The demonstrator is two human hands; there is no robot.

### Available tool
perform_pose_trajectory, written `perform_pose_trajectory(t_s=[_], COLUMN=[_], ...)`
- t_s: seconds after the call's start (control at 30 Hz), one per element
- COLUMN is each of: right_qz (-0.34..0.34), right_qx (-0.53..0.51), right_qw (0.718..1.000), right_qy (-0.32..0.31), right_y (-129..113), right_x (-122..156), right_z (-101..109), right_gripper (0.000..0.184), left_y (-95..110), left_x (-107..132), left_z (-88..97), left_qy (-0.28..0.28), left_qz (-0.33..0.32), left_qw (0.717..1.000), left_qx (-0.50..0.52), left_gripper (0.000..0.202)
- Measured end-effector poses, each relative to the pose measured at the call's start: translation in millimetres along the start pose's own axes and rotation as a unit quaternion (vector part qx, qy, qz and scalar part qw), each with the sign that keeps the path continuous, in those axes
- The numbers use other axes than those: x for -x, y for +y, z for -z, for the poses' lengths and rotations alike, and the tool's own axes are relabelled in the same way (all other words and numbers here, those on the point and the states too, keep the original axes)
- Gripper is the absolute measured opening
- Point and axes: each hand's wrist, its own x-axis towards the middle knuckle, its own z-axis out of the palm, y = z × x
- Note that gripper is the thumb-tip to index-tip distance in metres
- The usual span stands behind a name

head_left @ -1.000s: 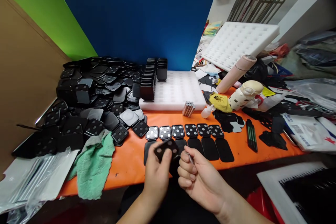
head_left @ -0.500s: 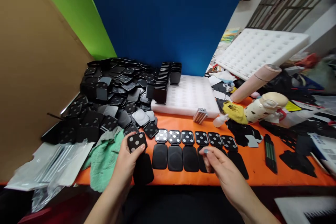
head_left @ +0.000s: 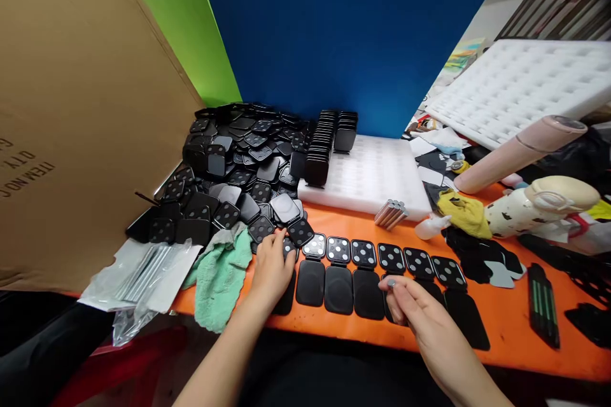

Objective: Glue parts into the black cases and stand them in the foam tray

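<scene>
Black two-panel case with silver dots lies unfolded at lower centre, partly under left hand, fingers slightly bent, grip unclear; right hand, lower right of centre, pinches small round grey metallic piece.
</scene>
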Motion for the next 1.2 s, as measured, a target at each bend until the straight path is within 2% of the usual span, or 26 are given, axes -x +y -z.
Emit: perform_pose_trajectory(t_s=[0.1, 0.17, 0.27, 0.37, 0.47, 0.57, 0.63, 0.77, 0.87, 1.07, 1.2], right_qz=[0.015, 0.031, 0.060, 0.101, 0.103, 0.072, 0.051, 0.043, 0.046, 0.073, 0.094], right_qx=[-0.008, -0.005, 0.068, 0.212, 0.375, 0.497, 0.537, 0.556, 0.562, 0.584, 0.570], right_qw=[1.000, 0.999, 0.990, 0.956, 0.896, 0.831, 0.804, 0.792, 0.789, 0.763, 0.766], right_qy=[0.008, 0.040, 0.111, 0.176, 0.214, 0.238, 0.248, 0.249, 0.243, 0.268, 0.283], right_y=[1, 1, -2, -9, -20, -28, -32, -35, -33, -25, -15], right_x=[-3, -7, -18, -37, -64, -91, -105, -119, -124, -124, -118], right_z=[3, 10, 26, 41, 47, 48, 49, 52, 54, 58, 62], right_gripper=[0.034, 0.029, 0.022, 0.025, 0.035, 0.037, 0.034, 0.030, 0.030, 0.023, 0.022], left_y=[0, 3, 24, 68, 123, 167, 185, 195, 194, 195, 194], left_x=[0, 1, -6, -26, -56, -87, -102, -120, -122, -121, -119], left_z=[-1.6, 2.6, 10.0, 7.5, -7.9, -26.8, -36.6, -47.2, -52.1, -61.5, -69.6], left_qy=[0.059, 0.101, 0.123, 0.064, -0.011, -0.069, -0.110, -0.154, -0.154, -0.146, -0.147], left_qz=[-0.046, -0.073, -0.129, -0.251, -0.370, -0.444, -0.474, -0.495, -0.476, -0.443, -0.426], left_qw=[0.997, 0.992, 0.984, 0.962, 0.925, 0.893, 0.873, 0.854, 0.865, 0.883, 0.892], left_qx=[-0.033, -0.030, 0.017, 0.084, 0.081, 0.028, -0.005, -0.034, -0.047, -0.050, -0.043], left_gripper=[0.037, 0.028, 0.019, 0.021, 0.037, 0.042, 0.036, 0.015, 0.014, 0.010, 0.011])
